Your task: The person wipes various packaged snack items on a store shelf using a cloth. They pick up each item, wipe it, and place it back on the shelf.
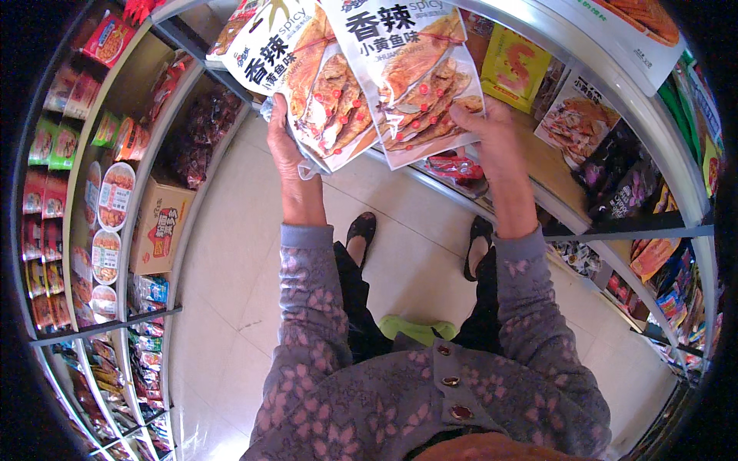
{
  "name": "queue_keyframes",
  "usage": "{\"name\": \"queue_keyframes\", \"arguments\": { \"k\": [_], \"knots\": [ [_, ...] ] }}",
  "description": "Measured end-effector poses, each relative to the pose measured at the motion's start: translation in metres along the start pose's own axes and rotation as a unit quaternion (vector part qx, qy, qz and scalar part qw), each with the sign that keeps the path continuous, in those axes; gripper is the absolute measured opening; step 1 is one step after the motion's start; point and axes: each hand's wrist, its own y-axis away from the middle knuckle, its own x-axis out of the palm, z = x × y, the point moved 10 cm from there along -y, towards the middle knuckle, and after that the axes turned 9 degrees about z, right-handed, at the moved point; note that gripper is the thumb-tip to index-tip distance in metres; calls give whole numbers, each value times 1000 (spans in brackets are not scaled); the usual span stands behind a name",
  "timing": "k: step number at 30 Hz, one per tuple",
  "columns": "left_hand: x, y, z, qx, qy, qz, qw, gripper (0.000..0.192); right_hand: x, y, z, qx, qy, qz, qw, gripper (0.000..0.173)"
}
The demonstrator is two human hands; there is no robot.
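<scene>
Two spicy snack packets with fish pictures are held up side by side at the top of the view. My left hand (288,150) grips the lower left edge of the left snack packet (328,104), its thumb on the front; a bit of clear plastic hangs by the wrist. My right hand (490,127) pinches the right edge of the right snack packet (421,98), thumb in front. The right packet overlaps the left one. Behind my left hand's packet, at its upper left, part of another packet (233,31) shows.
Shelves with cups, tubs and bags curve along the left, with a cardboard box (161,225) on one. At right, metal-edged shelves hold a yellow packet (513,66), a similar fish snack packet (579,115) and dark bags. A green object (415,328) is low between my legs.
</scene>
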Motion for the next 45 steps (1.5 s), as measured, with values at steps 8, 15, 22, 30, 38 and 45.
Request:
{"name": "queue_keyframes", "arguments": {
  "k": [8, 15, 22, 30, 38, 45],
  "knots": [
    [4, -1, -1, -2, -44, 15, 999, 57, 6, 0, 5, -19, -13, 11, 1000, 23],
    [-1, -1, -3, -1, -59, 4, 998, 54, 3, -2, -1, -11, -7, -8, 1000, 23],
    [-4, -1, -4, 3, -86, -14, 996, 53, 4, -2, 0, -21, -11, -3, 1000, 25],
    [0, 0, 0, -12, -48, -19, 999, 54, 1, -1, 1, -11, -11, -21, 1000, 28],
    [0, 0, -2, 4, -37, -4, 999, 55, -11, -2, 0, -27, -31, -68, 997, 26],
    [4, 4, 5, -24, -70, 40, 996, 57, -10, -1, -5, -51, -58, -39, 996, 20]
  ]
}}
